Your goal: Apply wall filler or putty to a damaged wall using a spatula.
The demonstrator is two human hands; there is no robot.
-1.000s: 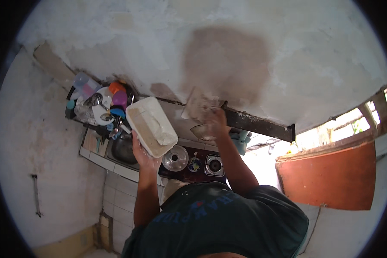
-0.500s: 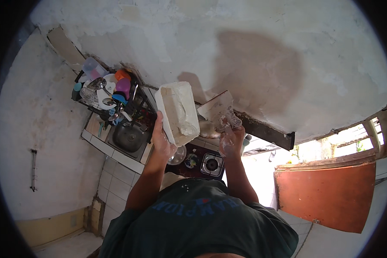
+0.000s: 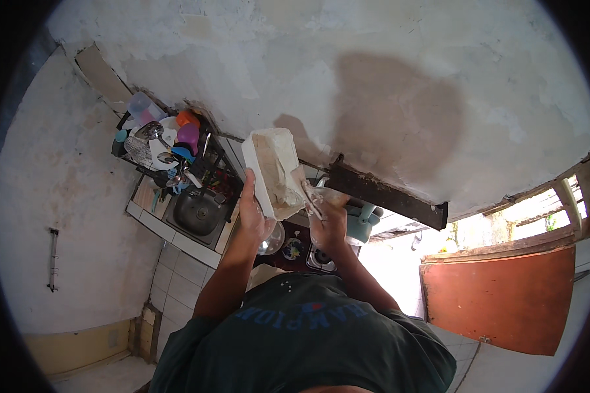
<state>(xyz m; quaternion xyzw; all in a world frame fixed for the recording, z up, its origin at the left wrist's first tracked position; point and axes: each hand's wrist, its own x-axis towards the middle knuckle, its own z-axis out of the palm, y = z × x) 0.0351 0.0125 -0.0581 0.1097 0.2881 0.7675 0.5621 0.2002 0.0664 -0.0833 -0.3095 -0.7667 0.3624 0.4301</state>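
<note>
Tub [image 3: 257, 171] is between left hand [image 3: 253, 213], which is nearer and grips its left wall, and right hand [image 3: 329, 226], pinching scraper [image 3: 309, 199] against or just off the right rim (can't tell), tub's long axis running forward, slightly left.

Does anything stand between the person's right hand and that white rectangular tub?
Nothing visible blocks the way. Only the flat, pale, paste-smeared spreader held in the right hand comes between, its upper end by the right side of the white rectangular tub.
</note>
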